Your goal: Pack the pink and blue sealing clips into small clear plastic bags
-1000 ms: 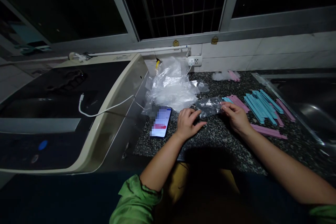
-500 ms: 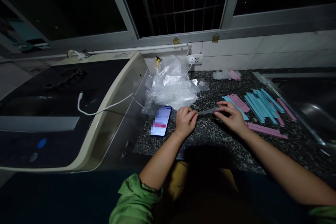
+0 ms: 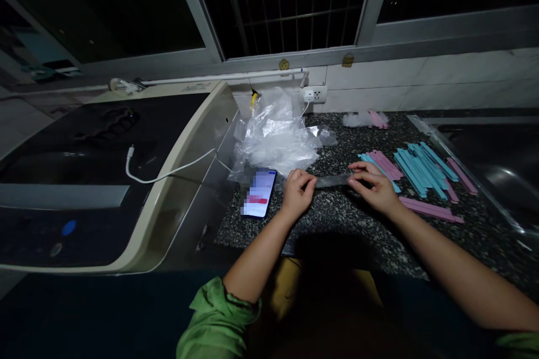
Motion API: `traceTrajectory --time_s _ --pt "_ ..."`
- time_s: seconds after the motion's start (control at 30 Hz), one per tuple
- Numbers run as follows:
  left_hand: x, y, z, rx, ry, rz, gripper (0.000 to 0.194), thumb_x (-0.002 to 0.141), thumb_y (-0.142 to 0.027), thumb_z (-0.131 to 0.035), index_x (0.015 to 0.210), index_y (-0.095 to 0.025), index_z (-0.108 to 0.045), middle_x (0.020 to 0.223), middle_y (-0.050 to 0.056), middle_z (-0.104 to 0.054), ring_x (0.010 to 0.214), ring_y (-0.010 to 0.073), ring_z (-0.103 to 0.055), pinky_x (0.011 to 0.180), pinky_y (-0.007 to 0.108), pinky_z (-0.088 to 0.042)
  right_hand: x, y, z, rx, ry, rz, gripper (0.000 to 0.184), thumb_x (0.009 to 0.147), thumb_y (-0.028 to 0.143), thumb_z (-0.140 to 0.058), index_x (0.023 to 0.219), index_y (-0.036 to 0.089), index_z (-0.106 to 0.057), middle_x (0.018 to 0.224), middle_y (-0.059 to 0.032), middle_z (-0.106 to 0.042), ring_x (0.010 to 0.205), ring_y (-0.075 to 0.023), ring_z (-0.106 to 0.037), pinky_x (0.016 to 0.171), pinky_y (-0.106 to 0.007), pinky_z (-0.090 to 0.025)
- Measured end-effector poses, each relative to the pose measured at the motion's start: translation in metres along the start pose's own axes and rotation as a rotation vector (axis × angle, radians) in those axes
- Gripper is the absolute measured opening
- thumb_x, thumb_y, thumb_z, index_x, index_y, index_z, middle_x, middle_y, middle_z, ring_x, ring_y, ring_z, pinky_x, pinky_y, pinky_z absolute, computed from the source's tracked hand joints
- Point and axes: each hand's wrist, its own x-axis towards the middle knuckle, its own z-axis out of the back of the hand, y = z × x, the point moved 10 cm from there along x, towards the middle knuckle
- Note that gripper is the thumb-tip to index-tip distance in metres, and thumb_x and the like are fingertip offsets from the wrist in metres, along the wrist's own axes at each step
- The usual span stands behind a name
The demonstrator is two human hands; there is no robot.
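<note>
A narrow clear plastic sleeve point(image 3: 332, 180) is stretched between my two hands, just above the speckled counter point(image 3: 332, 213). My left hand point(image 3: 298, 193) pinches its left end, thumb against fingers. At the other end my right hand point(image 3: 373, 184) pinches it between thumb and fingertips. To the right of my right hand lie flat blue strips point(image 3: 412, 171) and pink strips point(image 3: 429, 209), some stacked together. Left of my left hand is a phone point(image 3: 260, 193) with its screen lit. A heap of clear plastic bags point(image 3: 280, 140) spreads behind the phone and my left hand.
A washing machine point(image 3: 189, 140) stands at the left, a white charging cable point(image 3: 181, 172) trailing over it. At the back are a socket with a plug point(image 3: 314, 95) and a small bundle of wrapped strips point(image 3: 365, 119). A metal sink point(image 3: 501, 168) lies at the right.
The plastic sleeve has turned, so more of its flat face shows and it looks wider. Both hands keep hold of its ends, almost in place.
</note>
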Motion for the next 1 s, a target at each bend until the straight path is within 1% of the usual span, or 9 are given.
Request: traceTrajectory --time_s 0.13,0.3,0.4,0.47,0.63,0.77,0.87,0.93,1.0 --pt "0.001 0.016 0.004 -0.169 -0.047 0.125 0.017 0.080 -0.025 -0.053 0.066 -0.017 -0.059 0.068 0.001 -0.056 0.068 0.0129 -0.052 0.066 0.026 -0.040 0.000 -0.003 -0.005 0.010 0.050 -0.003 0.013 0.077 0.034 -0.059 0.078 0.023 -0.066 0.101 -0.0066 -0.061 0.099 -0.0219 -0.057 0.088 -0.041 -0.045" --pt "0.001 0.027 0.005 -0.213 -0.068 0.227 0.016 0.077 -0.023 -0.054 0.063 -0.017 -0.058 0.066 0.000 -0.055 0.067 0.0122 -0.052 0.066 0.025 -0.040 -0.001 -0.002 -0.006 0.033 0.047 -0.001 0.014 0.079 0.033 -0.057 0.074 0.022 -0.064 0.093 -0.0070 -0.065 0.089 -0.0211 -0.060 0.082 -0.041 -0.048" --pt "0.001 0.027 0.003 -0.244 -0.043 0.251 0.016 0.074 -0.021 -0.054 0.060 -0.017 -0.056 0.065 0.000 -0.054 0.067 0.0122 -0.051 0.066 0.025 -0.040 -0.001 -0.002 -0.005 0.067 0.037 -0.034 0.015 0.079 0.034 -0.056 0.074 0.022 -0.063 0.085 -0.0062 -0.067 0.082 -0.0201 -0.062 0.078 -0.038 -0.050" --pt "0.001 0.025 -0.004 -0.323 0.042 0.253 0.016 0.072 -0.019 -0.053 0.057 -0.017 -0.055 0.065 0.000 -0.054 0.067 0.0123 -0.051 0.067 0.026 -0.041 -0.001 -0.006 -0.002 0.097 0.023 -0.089 0.017 0.078 0.037 -0.056 0.075 0.021 -0.063 0.080 -0.0052 -0.067 0.078 -0.0194 -0.063 0.076 -0.036 -0.050" --pt "-0.002 0.012 -0.031 -0.530 0.362 0.253 0.018 0.069 -0.017 -0.050 0.052 -0.016 -0.051 0.063 0.001 -0.052 0.066 0.0124 -0.050 0.071 0.028 -0.041 -0.002 -0.020 0.004 0.159 0.019 -0.248 0.024 0.074 0.045 -0.060 0.077 0.021 -0.063 0.077 -0.0036 -0.068 0.074 -0.0194 -0.063 0.070 -0.034 -0.051" --pt "-0.007 0.006 -0.042 -0.559 0.504 0.292 0.015 0.066 -0.012 -0.049 0.051 -0.016 -0.051 0.065 0.001 -0.053 0.068 0.0127 -0.050 0.072 0.028 -0.041 -0.003 -0.025 0.007 0.213 0.006 -0.310 0.028 0.072 0.047 -0.061 0.079 0.021 -0.064 0.078 -0.0038 -0.068 0.072 -0.0192 -0.063 0.069 -0.033 -0.051" --pt "-0.016 -0.002 -0.053 -0.576 0.668 0.298 0.014 0.064 -0.011 -0.050 0.052 -0.016 -0.052 0.066 0.001 -0.053 0.069 0.0126 -0.050 0.072 0.027 -0.041 -0.003 -0.024 0.007 0.222 0.002 -0.320 0.029 0.074 0.049 -0.059 0.081 0.021 -0.065 0.079 -0.0042 -0.069 0.073 -0.0195 -0.064 0.070 -0.034 -0.051" --pt "-0.021 -0.004 -0.056 -0.566 0.719 0.313 0.011 0.066 -0.014 -0.053 0.056 -0.015 -0.054 0.067 0.001 -0.053 0.069 0.0123 -0.050 0.070 0.026 -0.040 -0.003 -0.021 0.004 0.217 0.038 -0.312 0.030 0.074 0.050 -0.058 0.080 0.022 -0.066 0.078 -0.0042 -0.069 0.073 -0.0195 -0.064 0.070 -0.034 -0.051" --pt "-0.021 0.002 -0.055 -0.527 0.675 0.362 0.009 0.069 -0.021 -0.056 0.063 -0.015 -0.057 0.067 0.000 -0.053 0.067 0.0115 -0.048 0.066 0.024 -0.039 -0.003 -0.016 -0.004 0.211 0.109 -0.290 0.031 0.075 0.051 -0.057 0.079 0.022 -0.066 0.077 -0.0044 -0.069 0.073 -0.0195 -0.064 0.070 -0.034 -0.051"
